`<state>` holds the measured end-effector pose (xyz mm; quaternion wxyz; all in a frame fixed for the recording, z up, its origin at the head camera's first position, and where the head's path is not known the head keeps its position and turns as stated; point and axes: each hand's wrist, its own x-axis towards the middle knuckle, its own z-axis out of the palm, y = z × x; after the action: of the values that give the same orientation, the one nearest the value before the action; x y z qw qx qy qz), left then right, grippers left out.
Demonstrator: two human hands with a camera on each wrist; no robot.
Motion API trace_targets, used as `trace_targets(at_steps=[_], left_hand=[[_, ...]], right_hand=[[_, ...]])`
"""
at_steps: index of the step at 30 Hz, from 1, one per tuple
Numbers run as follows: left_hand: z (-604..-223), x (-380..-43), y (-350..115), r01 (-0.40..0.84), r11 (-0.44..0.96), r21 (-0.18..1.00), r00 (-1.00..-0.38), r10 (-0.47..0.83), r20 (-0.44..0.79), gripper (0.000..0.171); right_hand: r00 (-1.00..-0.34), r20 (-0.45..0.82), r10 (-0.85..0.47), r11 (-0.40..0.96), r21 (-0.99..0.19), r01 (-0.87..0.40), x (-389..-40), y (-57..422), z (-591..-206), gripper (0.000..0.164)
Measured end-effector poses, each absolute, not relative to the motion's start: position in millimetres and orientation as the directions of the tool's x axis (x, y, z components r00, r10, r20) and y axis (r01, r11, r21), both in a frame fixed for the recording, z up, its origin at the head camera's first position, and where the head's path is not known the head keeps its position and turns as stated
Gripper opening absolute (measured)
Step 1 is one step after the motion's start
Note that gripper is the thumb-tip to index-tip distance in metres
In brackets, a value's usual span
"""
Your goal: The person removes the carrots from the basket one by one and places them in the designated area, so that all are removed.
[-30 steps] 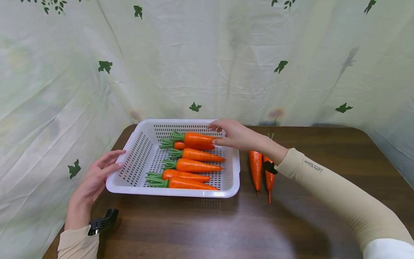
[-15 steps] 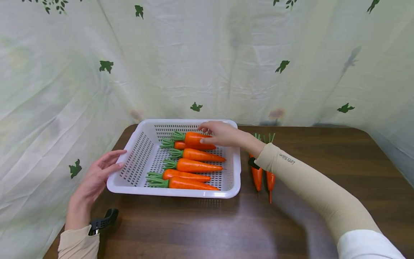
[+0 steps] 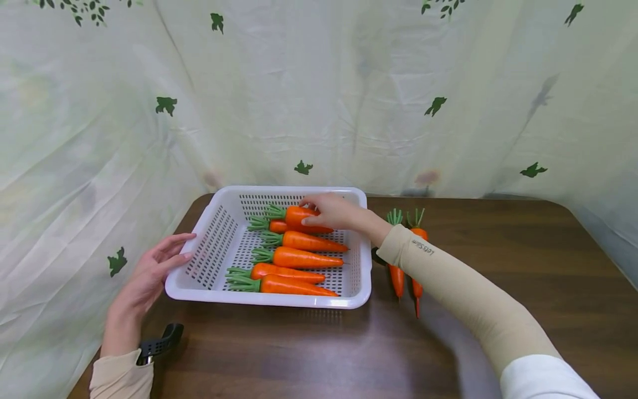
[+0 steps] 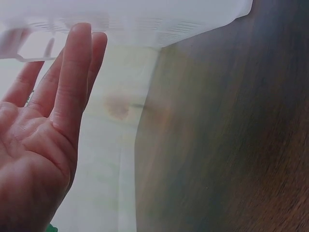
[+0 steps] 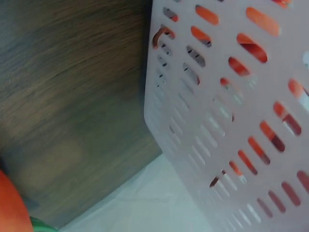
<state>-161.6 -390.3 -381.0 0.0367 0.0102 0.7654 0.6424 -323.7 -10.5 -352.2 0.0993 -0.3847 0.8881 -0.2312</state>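
A white perforated plastic basket [image 3: 269,300] holds several orange carrots with green tops, lying in a row with their tops to the left. My right hand [image 3: 334,211] reaches over the basket's right side and pinches the rearmost carrot [image 3: 295,215], thumb in front and fingers behind. Just in front of it, another carrot [image 3: 277,226] is partly covered by it. At the basket's left end, my left hand [image 3: 144,277] touches the rim with extended fingers [image 4: 72,72]. The right wrist view shows the basket's slotted side wall [image 5: 193,145], hiding that hand.
On the brown wooden table [image 3: 488,249], right of the basket, lie two more carrots, one nearer [image 3: 397,280] and one farther right [image 3: 417,288], partly behind the right sleeve [image 3: 458,293]. A pale curtain [image 3: 319,111] with leaf prints hangs behind the table and along its left side.
My right hand has moved left along the rearmost carrot, from its tip towards its thick middle, and closed on it. My left hand and the basket have stayed in place.
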Motion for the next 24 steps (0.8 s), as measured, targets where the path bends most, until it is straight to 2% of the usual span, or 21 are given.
trace_targets(at_steps=[15, 24], left_hand=[[-382.8, -163.0, -389.0, -0.036, 0.159, 0.987, -0.997, 0.059, -0.046, 0.047], [-381.7, -161.2, -388.9, -0.040, 0.155, 0.987, -0.998, 0.050, -0.048, 0.048]], right_hand=[[-0.707, 0.017, -0.707, 0.597, -0.522, -0.609, -320.5, -17.4, -356.8, 0.039], [-0.678, 0.018, -0.735, 0.581, -0.498, -0.643, -316.5, -20.0, -355.3, 0.040]])
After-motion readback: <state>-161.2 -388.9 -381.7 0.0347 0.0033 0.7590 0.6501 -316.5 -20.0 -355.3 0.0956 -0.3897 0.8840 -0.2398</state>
